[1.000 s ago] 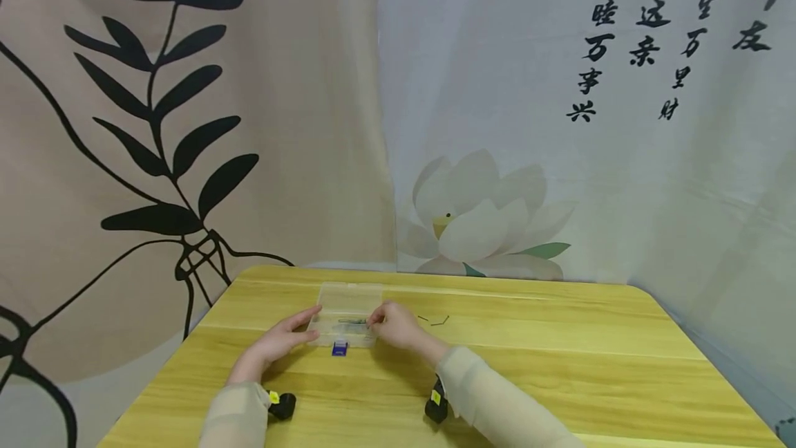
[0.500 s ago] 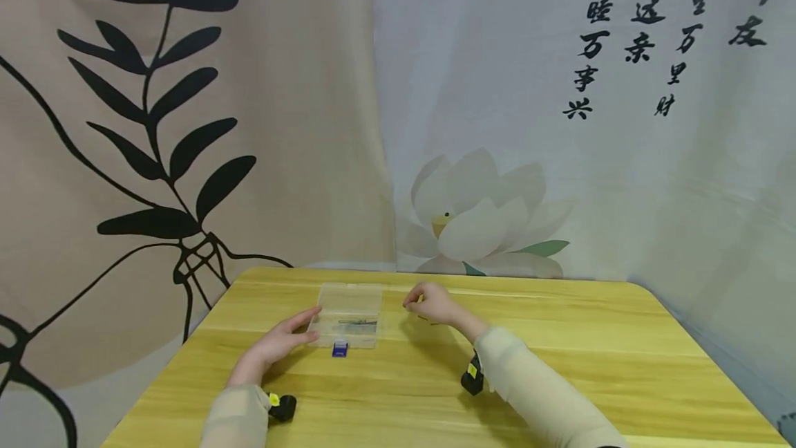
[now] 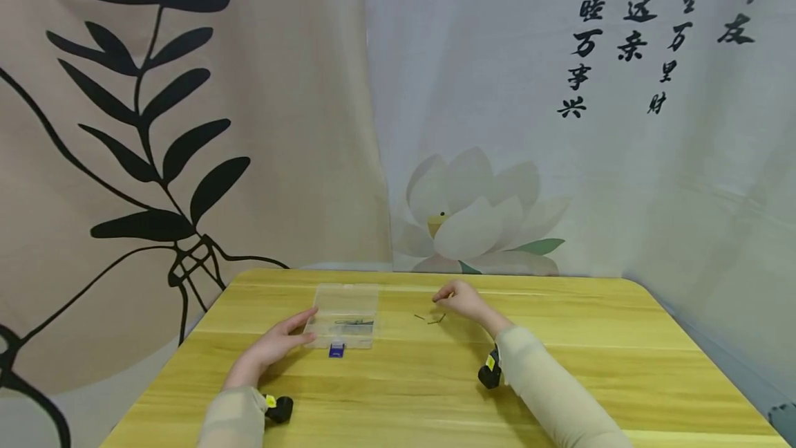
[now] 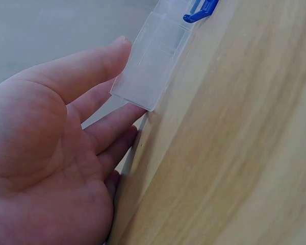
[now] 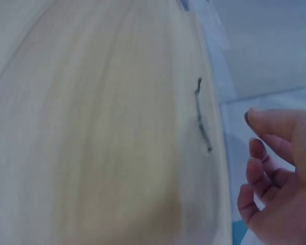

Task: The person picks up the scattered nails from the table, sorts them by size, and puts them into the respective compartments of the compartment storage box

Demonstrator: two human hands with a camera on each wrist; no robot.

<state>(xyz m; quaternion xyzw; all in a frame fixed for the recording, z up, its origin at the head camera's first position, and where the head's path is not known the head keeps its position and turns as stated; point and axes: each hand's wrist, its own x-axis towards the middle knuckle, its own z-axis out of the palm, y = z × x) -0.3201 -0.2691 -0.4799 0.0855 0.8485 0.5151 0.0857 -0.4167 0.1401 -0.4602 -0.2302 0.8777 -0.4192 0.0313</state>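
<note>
A clear plastic box [image 3: 357,339] with its lid [image 3: 347,298] raised stands left of centre on the table. Thin dark pieces [image 3: 354,323] lie inside it, and a blue latch [image 3: 336,350] hangs at its front. My left hand [image 3: 276,342] holds the box's left end, with the thumb on its near side [image 4: 122,92]. My right hand [image 3: 463,301] hovers over the table with thumb and index fingertip together. A small dark bit shows at those fingertips; its shape is mostly hidden. Several thin dark pieces [image 5: 200,115] lie below, just left of this hand.
The wooden table [image 3: 398,393] carries everything. Its far edge runs close behind the box and right hand. Patterned cloth [image 3: 311,123] hangs behind. Each wrist wears a black camera [image 3: 489,369].
My right hand has left the box and travelled right, past the loose dark pieces. The left hand keeps its place at the box. The head view has shifted slightly.
</note>
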